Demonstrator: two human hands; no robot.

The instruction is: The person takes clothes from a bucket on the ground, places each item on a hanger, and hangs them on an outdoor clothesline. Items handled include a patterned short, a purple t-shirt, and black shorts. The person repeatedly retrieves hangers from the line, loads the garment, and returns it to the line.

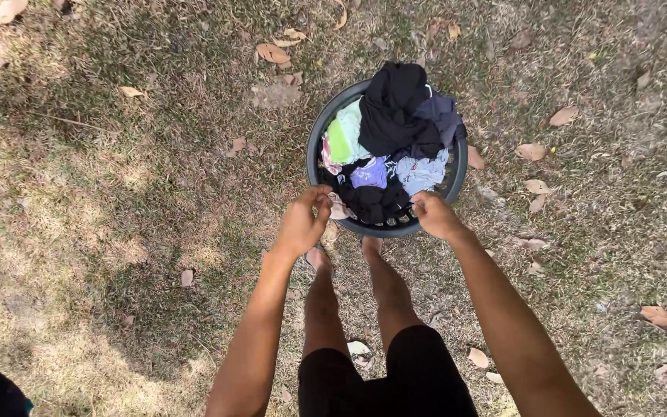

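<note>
Left hand (303, 220) gripping the basket (312, 147) rim, right hand (435, 215) grasping the opposite near edge, clothes (395, 116) piled inside — black garment on top — dry grass (117, 193), fallen leaves (272, 52).

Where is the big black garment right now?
In the head view, the black garment tops the pile at the far side of the round laundry basket, beyond both hands.

Single head view, straight down over basket (314, 154) on grass (117, 193).
</note>
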